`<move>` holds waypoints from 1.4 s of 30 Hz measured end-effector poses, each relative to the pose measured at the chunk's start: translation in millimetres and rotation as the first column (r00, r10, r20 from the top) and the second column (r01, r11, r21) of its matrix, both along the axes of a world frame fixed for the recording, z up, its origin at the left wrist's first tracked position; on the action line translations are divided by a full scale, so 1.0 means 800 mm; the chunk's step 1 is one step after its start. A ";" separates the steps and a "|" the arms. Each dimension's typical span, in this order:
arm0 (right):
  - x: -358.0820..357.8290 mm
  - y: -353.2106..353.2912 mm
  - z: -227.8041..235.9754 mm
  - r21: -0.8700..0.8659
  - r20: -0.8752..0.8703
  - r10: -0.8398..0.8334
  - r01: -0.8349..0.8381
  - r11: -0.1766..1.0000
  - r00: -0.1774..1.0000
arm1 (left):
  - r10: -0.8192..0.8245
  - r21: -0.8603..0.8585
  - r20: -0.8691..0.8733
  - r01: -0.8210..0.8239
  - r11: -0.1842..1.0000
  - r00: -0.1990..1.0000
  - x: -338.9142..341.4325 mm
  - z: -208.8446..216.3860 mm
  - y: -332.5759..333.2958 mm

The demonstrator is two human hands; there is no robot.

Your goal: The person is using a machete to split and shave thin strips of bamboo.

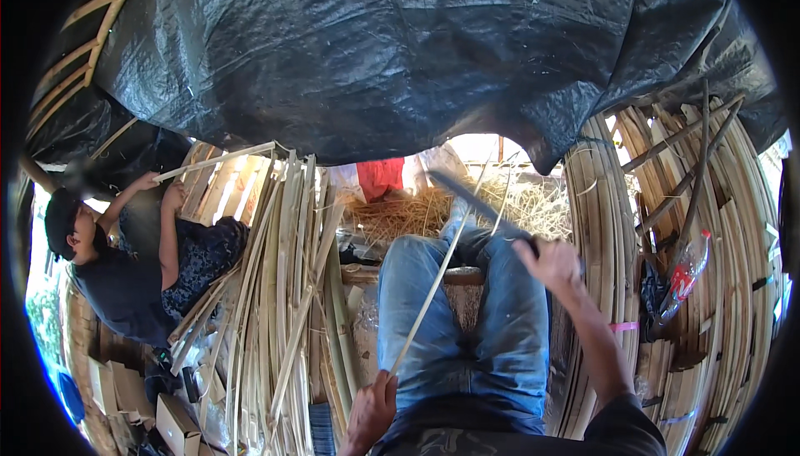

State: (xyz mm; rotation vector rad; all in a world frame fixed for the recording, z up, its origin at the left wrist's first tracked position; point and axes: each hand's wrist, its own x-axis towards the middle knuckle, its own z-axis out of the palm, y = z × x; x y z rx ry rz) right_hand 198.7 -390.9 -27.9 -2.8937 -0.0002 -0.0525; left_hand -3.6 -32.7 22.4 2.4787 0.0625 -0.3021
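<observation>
My left hand (372,410), low in front of my body, is closed round the lower end of a thin pale bamboo strip (435,285). The strip slants up and to the right across my jeans. My right hand (553,266), above my right thigh, is closed round the handle of a long dark-bladed knife (477,201). Its blade points up and to the left, over my knees, and crosses near the upper part of the strip. Motion blurs the blade a little, and I cannot tell whether it touches the strip.
Many split bamboo slats (279,306) stand close on my left. Stacked slats (596,289) rise on my right, with a plastic bottle (687,273) beyond. Straw shavings (400,216) lie ahead. A dark tarp (400,56) hangs overhead. Another person (125,281) sits at left, holding a strip.
</observation>
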 end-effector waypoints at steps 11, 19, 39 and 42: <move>-0.066 0.079 -0.005 0.168 0.294 0.118 -0.173 0.971 0.948 | -0.040 -0.731 -0.544 -0.450 0.513 0.838 0.073 0.006 -0.030; -0.110 0.119 0.031 0.451 0.236 0.438 -0.497 0.741 0.867 | -0.106 -0.792 -0.475 -0.371 0.485 0.874 0.086 0.028 -0.056; -0.013 0.076 -0.017 0.149 0.653 0.340 -0.555 0.818 0.677 | -0.070 -0.715 -0.677 -0.632 0.300 0.733 0.007 0.030 -0.015; 0.032 0.045 -0.036 0.371 0.454 -0.046 -0.142 0.918 0.890 | 0.073 -0.675 -0.687 -0.673 0.304 0.723 -0.033 0.010 0.001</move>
